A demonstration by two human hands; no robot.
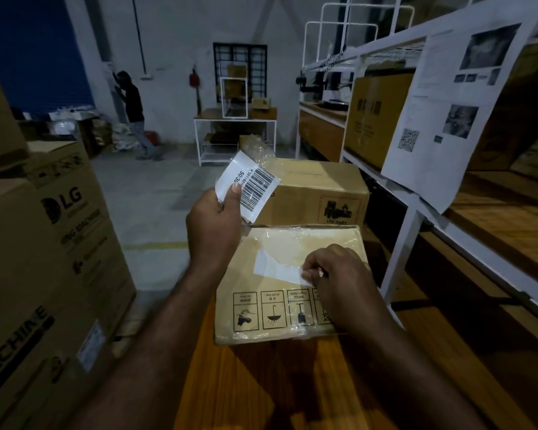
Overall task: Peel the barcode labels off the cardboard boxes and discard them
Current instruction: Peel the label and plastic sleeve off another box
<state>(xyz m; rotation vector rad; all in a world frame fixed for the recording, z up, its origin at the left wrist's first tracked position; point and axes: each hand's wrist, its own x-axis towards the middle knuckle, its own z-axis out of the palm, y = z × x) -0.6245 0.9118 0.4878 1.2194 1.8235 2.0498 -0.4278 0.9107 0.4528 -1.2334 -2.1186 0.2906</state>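
Note:
My left hand (213, 226) holds up a peeled white barcode label (249, 184) with clear tape stuck to it, pinched between thumb and fingers above the near cardboard box (261, 311). That box lies flat on a wooden surface, wrapped in clear film, with handling symbols printed along its near side. A second white label (277, 270) is stuck on its top. My right hand (336, 283) pinches the right end of this label with curled fingers. Another cardboard box (317, 193) stands just behind.
Large LG washing-machine cartons (53, 243) are stacked on the left. A white metal rack (416, 187) with boxes and taped paper sheets (448, 113) stands on the right. A person (132, 113) is at the far wall beside a white table (233, 131).

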